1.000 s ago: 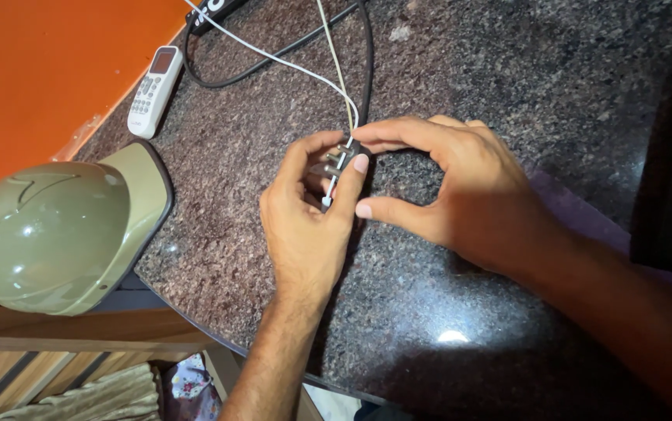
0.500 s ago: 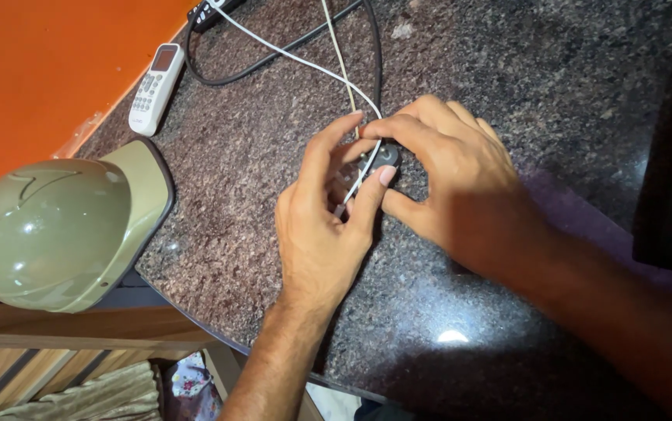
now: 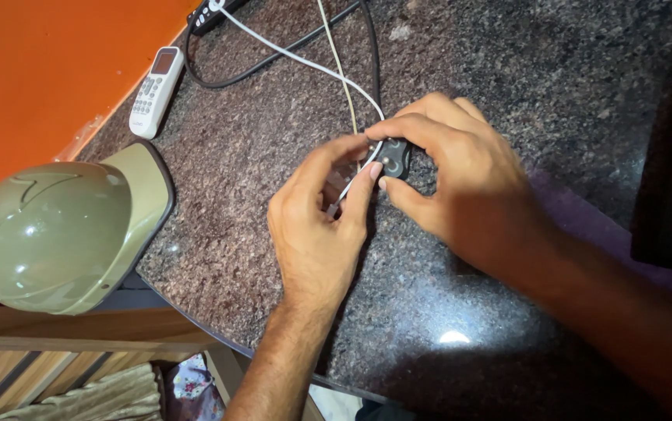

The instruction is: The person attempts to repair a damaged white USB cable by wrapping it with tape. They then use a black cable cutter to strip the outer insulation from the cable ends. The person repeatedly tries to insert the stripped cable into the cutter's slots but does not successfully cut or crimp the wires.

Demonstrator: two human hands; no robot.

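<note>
Right hand: right hand (image 3: 460, 183) pinches a small black adapter (image 3: 394, 158) between thumb and forefinger, at the frame's centre.
Left hand: left hand (image 3: 316, 218), at 8 o'clock of the adapter, fingers closed on the end of a white cable (image 3: 297, 58); its plug tip pokes out below the fingertips.
Step in hand: seemingly lining the cable end up with the adapter; they look just apart, not joined.
Next move calls for: a steady adapter and a straight, short push.
Surface: speckled granite surface (image 3: 507, 70).
Around: black cable (image 3: 273, 66) and white remote (image 3: 153, 92) towards 11 o'clock; green helmet (image 3: 55, 234) at 9 o'clock.
</note>
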